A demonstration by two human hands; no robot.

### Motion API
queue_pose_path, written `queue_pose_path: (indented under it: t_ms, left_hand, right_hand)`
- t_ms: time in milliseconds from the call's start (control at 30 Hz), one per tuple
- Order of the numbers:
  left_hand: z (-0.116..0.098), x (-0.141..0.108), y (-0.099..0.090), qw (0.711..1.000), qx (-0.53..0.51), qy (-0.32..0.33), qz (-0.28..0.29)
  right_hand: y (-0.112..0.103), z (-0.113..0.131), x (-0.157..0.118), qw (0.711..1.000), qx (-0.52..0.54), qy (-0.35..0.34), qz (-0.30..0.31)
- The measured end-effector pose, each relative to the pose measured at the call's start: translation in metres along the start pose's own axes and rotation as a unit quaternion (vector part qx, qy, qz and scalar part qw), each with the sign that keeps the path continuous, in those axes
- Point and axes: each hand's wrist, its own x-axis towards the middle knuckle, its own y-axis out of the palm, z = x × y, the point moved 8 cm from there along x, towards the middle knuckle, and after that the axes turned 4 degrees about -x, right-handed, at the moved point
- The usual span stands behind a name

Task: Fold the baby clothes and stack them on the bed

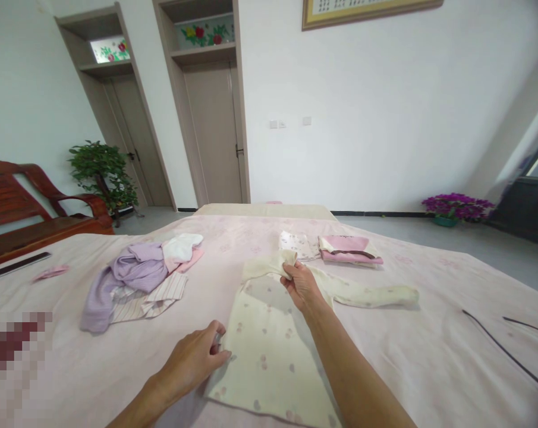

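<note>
A pale yellow long-sleeved top (264, 351) with a small scattered print lies spread on the pink bedspread (411, 368). My right hand (301, 284) pinches the end of one sleeve, which is folded across the top's upper part. The other sleeve stretches out flat to the right. My left hand (197, 356) rests at the top's left edge, its fingers curved and thumb apart from them. Whether its hidden fingertips touch the fabric I cannot tell.
To the left lie a rumpled lilac garment (139, 267), a striped cloth (166, 295) and a white cloth (182, 246). Farther back sit a folded pink garment (349, 249) and a folded white printed one (298, 245). Black-armed glasses (509, 351) lie at right.
</note>
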Motion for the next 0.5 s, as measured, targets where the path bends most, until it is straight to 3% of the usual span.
queue_pose_path:
  t_ms: [267,500]
  left_hand:
    - [-0.005,0.000,0.008,0.990,-0.139,0.005,-0.006]
    - [-0.037,0.003,0.014,0.973,-0.226,0.044,0.002]
  right_hand:
    - [-0.015,0.018,0.005,0.999,0.053,-0.013,0.000]
    - [-0.024,0.041,0.005,0.998,0.050,-0.048,-0.007]
